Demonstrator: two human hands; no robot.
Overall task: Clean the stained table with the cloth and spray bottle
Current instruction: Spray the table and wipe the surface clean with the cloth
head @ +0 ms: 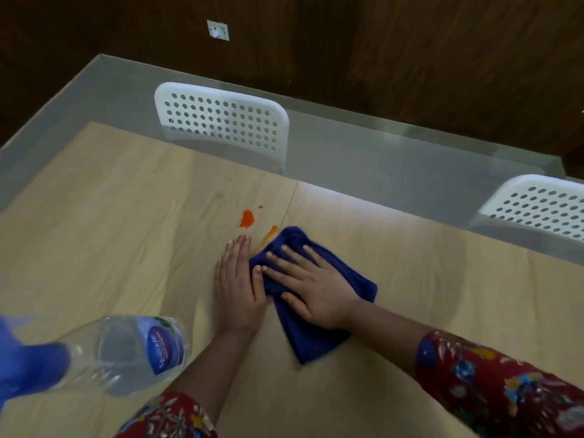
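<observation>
Cloth (316,339) lies pressed under right hand (311,286), touching left hand (238,286).

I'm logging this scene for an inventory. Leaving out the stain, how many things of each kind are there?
Blue cloth: 1
Spray bottle: 1
Hands: 2, left hand and right hand
White chairs: 2
Wall socket: 1
Total: 7
</observation>
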